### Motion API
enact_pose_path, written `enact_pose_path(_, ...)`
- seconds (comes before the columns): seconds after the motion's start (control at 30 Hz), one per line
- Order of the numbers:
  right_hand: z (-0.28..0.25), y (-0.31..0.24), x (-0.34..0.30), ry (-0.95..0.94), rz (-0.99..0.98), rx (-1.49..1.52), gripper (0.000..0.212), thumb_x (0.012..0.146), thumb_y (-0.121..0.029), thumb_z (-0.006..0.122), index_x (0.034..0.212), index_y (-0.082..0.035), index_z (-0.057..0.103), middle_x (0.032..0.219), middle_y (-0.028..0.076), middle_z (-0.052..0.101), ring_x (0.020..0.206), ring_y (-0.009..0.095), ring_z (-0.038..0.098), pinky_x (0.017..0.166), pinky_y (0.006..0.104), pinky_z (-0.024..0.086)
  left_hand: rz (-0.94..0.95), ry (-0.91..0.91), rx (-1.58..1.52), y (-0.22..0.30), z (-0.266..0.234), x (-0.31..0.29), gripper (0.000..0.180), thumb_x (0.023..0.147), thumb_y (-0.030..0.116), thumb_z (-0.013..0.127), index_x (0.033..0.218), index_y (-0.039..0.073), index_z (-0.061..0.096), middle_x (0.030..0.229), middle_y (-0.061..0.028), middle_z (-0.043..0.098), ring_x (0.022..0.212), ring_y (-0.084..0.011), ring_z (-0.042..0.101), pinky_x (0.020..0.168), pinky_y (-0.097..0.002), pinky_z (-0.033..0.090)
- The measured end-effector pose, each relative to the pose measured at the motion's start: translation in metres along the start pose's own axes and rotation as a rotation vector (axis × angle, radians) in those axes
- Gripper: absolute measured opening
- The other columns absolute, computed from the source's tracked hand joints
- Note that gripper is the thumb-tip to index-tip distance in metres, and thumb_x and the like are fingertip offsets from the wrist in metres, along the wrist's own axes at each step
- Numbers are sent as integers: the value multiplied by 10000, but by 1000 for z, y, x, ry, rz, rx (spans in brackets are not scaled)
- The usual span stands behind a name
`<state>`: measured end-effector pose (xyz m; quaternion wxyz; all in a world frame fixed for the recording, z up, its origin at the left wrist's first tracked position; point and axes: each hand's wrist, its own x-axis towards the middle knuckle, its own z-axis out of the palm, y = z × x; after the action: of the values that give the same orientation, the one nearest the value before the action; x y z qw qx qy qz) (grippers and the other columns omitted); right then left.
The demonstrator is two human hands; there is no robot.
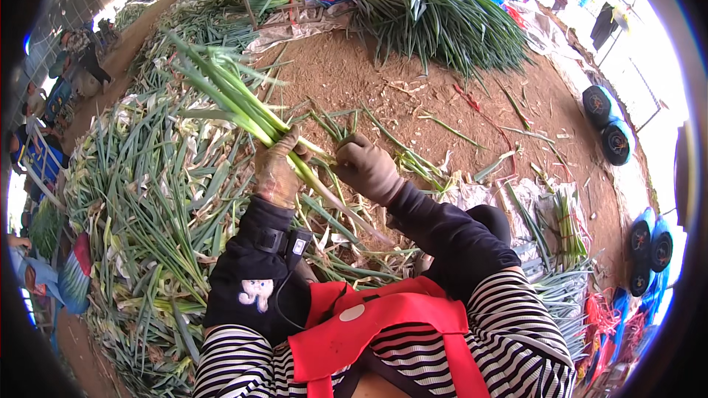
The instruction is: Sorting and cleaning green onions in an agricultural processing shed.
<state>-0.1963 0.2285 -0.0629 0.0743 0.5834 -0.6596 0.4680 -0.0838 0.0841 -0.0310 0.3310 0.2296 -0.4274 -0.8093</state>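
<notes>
At the far left edge of the frame, other people (37, 155) sit beside a broad heap of green onions (140, 199) that fills the left half of the picture. Just left of centre, the left hand (276, 169), in a soiled glove, is closed around a bunch of green onions (236, 103), its leaves fanning toward the upper left and its pale stalks running down to the right past the hand. Right beside it at centre, the gloved right hand (369, 169) is curled with its fingertips pinching at the stalks of the same bunch. Dark sleeves, a striped top and a red strap (369, 324) fill the lower centre. Above, bare brown dirt floor (457, 103) is strewn with trimmings, and a second pile of green onions (442, 18) lies at top centre. At lower right, a small trimmed bundle (568, 228) rests on sacking. Blue-hubbed wheels (608, 121) line the right edge.
</notes>
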Motion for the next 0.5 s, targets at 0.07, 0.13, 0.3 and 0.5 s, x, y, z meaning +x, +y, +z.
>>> enact_pose_path(0.07, 8, 14, -3, 13, 129, 380, 181, 784, -122, 699, 805, -76, 525, 770, 27, 567, 622, 160, 585, 533, 288, 466, -14, 52, -37, 0, -3, 4, 166, 843, 174, 678, 879, 48, 577, 664, -7, 523, 590, -135, 508, 558, -265, 444)
enact_pose_path(0.13, 11, 17, -4, 17, 321, 734, 182, 794, -77, 700, 792, -71, 518, 735, 5, 570, 602, 101, 562, 522, 241, 447, -4, 70, -74, -1, -8, 7, 170, 843, 180, 679, 881, 49, 577, 673, 0, 517, 598, -127, 502, 563, -261, 446)
enact_pose_path(0.3, -12, 14, -2, -98, 743, 1097, 151, 837, -78, 663, 817, -81, 513, 670, 9, 584, 533, 71, 542, 482, 205, 427, -46, 79, -102, 4, -17, 7, 162, 848, 182, 674, 923, 58, 601, 726, 17, 526, 639, -89, 494, 582, -241, 447)
enact_pose_path(0.5, -32, 26, -8, -252, 737, 1028, 195, 862, -140, 641, 978, -50, 512, 700, 4, 589, 559, 73, 549, 486, 203, 429, -11, 106, -80, 18, -31, 13, 147, 855, 204, 670, 908, 75, 622, 697, 41, 497, 639, -80, 472, 609, -231, 438)
